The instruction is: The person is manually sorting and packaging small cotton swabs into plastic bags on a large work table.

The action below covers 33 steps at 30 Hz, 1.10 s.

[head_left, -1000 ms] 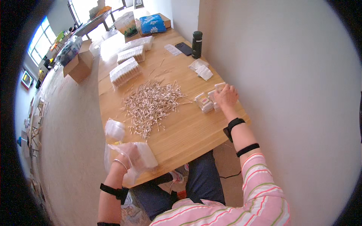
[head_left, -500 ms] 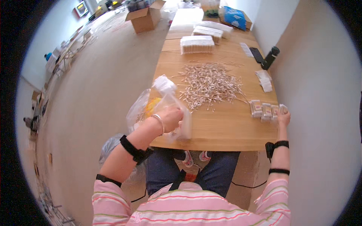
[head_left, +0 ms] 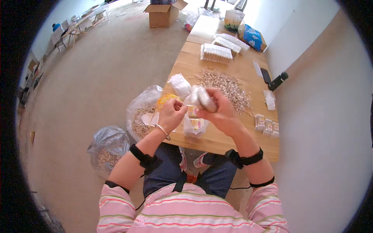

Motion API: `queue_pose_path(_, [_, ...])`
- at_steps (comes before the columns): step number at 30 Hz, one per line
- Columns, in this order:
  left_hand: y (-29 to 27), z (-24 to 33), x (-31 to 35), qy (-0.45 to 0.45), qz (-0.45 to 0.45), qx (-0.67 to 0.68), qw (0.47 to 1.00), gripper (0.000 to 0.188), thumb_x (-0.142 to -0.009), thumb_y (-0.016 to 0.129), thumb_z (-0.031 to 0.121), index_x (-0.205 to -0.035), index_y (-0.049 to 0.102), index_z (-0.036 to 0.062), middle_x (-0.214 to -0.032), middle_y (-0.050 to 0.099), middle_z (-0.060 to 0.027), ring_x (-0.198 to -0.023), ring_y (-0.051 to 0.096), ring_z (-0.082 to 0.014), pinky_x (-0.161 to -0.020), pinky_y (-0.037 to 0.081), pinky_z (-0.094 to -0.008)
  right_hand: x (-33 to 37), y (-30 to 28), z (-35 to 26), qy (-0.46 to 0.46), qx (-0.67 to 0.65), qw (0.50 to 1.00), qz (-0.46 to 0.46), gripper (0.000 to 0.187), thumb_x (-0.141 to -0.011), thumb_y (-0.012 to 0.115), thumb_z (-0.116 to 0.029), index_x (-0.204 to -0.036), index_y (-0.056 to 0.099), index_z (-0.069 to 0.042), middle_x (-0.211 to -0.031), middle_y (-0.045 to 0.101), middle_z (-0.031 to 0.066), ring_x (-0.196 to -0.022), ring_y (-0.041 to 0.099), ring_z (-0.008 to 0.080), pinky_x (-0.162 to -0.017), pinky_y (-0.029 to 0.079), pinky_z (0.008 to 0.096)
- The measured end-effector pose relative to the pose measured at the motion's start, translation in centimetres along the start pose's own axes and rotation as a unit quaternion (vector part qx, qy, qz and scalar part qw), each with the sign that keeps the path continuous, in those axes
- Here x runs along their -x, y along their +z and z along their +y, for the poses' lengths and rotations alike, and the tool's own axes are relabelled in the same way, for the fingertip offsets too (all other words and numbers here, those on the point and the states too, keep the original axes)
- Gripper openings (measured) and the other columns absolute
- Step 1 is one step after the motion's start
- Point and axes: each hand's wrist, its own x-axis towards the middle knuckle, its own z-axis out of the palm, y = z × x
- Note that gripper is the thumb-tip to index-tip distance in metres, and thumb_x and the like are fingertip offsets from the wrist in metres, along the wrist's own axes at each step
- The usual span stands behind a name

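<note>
Long wooden table (head_left: 229, 136) by a white wall, beige floor. Pale stick pile (head_left: 227, 83) mid-table, white boxes (head_left: 216, 53) far, cardboard box (head_left: 165, 13) on floor. Left hand (head_left: 171, 114) and right hand (head_left: 215, 108) both pinch a crinkly clear plastic bag (head_left: 194, 120) over the near table edge. Bigger bags (head_left: 142, 112) left on floor.

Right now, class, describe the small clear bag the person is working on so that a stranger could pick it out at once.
Start at the long wooden table and go to its near edge, where both hands meet. The small clear bag hangs between the left hand and right hand, with yellow-printed packets inside. Unlike the two big plastic sacks beside the table, it is small and held up.
</note>
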Motion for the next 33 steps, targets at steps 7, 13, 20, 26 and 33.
queue_pose_path(7, [-0.2,0.4,0.1,0.007,0.043,0.056,0.997,0.018,-0.078,0.062,0.017,-0.082,0.062,-0.0012,-0.07,0.065,-0.0108,-0.062,0.063,-0.0165,-0.059,0.05,-0.0288,-2.4,1.9,4.0,0.094,0.118,0.974,-0.169,0.055,-0.066,0.073,0.001,-0.115,0.049,-0.001,-0.103,0.057,0.006,-0.097,0.054,0.0158,-0.086,0.043,0.029])
queue_pose_path(13, [-0.1,1.1,1.4,0.058,0.066,0.055,0.995,0.022,-0.079,0.063,0.019,-0.089,0.059,0.0,-0.069,0.062,-0.01,-0.062,0.062,-0.0207,-0.059,0.048,-0.0323,-4.1,3.9,6.3,0.035,0.368,0.905,-0.211,0.046,-0.065,0.07,-0.002,-0.108,0.053,-0.002,-0.102,0.058,0.0167,-0.1,0.056,0.0316,-0.086,0.044,0.0363])
queue_pose_path(20, [1.5,1.2,5.8,-0.026,0.035,0.046,0.998,0.038,-0.079,0.065,0.033,-0.091,0.057,-0.0018,-0.072,0.062,-0.0138,-0.067,0.062,-0.0256,-0.062,0.049,-0.0354,-3.2,3.8,7.6,0.026,0.552,0.807,-0.209,0.029,-0.074,0.063,-0.013,-0.1,0.056,-0.003,-0.106,0.058,0.0182,-0.107,0.052,0.0323,-0.089,0.044,0.0383])
queue_pose_path(26, [2.0,0.0,6.0,-0.006,-0.047,0.017,0.999,0.032,-0.079,0.061,0.032,-0.074,0.06,0.0006,-0.072,0.064,-0.0172,-0.071,0.063,-0.0316,-0.065,0.048,-0.0403,-3.1,3.6,7.7,0.001,0.562,0.803,-0.196,0.021,-0.073,0.06,-0.011,-0.093,0.061,-0.002,-0.104,0.058,0.0185,-0.104,0.052,0.0327,-0.091,0.043,0.0384])
queue_pose_path(33, [2.8,0.8,6.3,0.005,-0.071,0.032,0.997,0.025,-0.082,0.056,0.027,-0.08,0.061,0.0021,-0.074,0.063,-0.0195,-0.074,0.063,-0.0354,-0.068,0.049,-0.0442,-3.3,3.2,11.0,-0.093,0.61,0.769,-0.166,0.015,-0.072,0.056,-0.012,-0.08,0.064,-0.001,-0.084,0.063,0.0184,-0.086,0.059,0.0314,-0.08,0.045,0.0402])
